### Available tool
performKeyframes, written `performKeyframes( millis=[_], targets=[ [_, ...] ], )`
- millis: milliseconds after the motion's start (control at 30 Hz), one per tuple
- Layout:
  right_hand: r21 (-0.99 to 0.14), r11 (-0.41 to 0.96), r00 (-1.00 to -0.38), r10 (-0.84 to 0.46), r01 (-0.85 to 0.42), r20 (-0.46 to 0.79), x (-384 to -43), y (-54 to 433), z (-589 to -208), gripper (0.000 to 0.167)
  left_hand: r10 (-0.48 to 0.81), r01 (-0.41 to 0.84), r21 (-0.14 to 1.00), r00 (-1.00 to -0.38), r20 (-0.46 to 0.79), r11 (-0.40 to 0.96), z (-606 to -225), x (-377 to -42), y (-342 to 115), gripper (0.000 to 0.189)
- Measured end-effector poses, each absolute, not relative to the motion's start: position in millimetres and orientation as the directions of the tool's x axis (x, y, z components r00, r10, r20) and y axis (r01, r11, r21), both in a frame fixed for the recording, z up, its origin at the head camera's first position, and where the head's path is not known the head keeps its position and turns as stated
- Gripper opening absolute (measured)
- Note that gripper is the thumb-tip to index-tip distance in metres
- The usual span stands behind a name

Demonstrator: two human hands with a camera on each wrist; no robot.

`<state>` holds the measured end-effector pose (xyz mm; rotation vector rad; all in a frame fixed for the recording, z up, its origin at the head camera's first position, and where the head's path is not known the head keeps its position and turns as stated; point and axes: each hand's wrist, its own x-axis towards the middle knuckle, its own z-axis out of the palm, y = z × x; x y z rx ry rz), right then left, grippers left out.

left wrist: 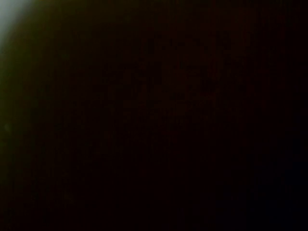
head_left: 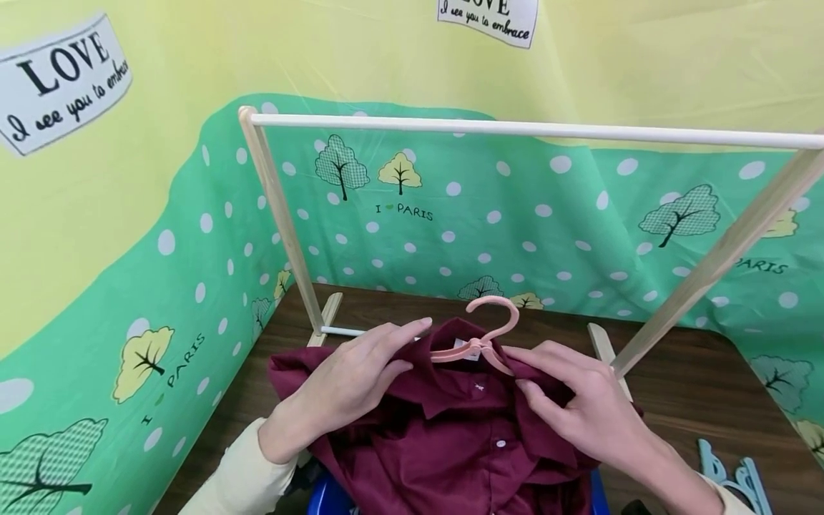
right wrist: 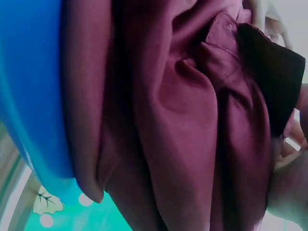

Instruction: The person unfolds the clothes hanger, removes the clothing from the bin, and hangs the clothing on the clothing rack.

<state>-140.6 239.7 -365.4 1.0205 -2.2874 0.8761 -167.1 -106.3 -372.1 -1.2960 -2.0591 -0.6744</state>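
Observation:
A dark red button-up shirt lies spread in front of me, its collar around a pink hanger whose hook points up. My left hand rests on the collar's left side, fingers fairly straight and thumb apart. On the other side, my right hand pinches the collar edge between thumb and fingers, beside the hanger's arm. The right wrist view shows hanging folds of the shirt, with parts of fingers at its right edge. The left wrist view is almost wholly dark.
A wooden rack with a white top rail stands behind the shirt on the dark wood table. Beneath the shirt is a blue container. Light blue hangers lie at the right. Printed green and yellow cloth surrounds the table.

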Motion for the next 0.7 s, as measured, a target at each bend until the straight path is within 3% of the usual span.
performKeyframes(
  millis=[400,700],
  targets=[
    [-0.395,0.499,-0.623,-0.464,-0.771,0.63,-137.0,251.1,-366.1,0.062,0.575,0.875,-0.02,-0.301,0.761,0.484,-372.0,-173.3,-112.0,0.079],
    [-0.395,0.568,-0.683,-0.494,-0.722,0.538,-135.1,262.5,-356.8,0.057,0.581,0.874,0.013,-0.333,0.742,0.485,-372.3,-168.7,-113.9,0.08]
  ],
)
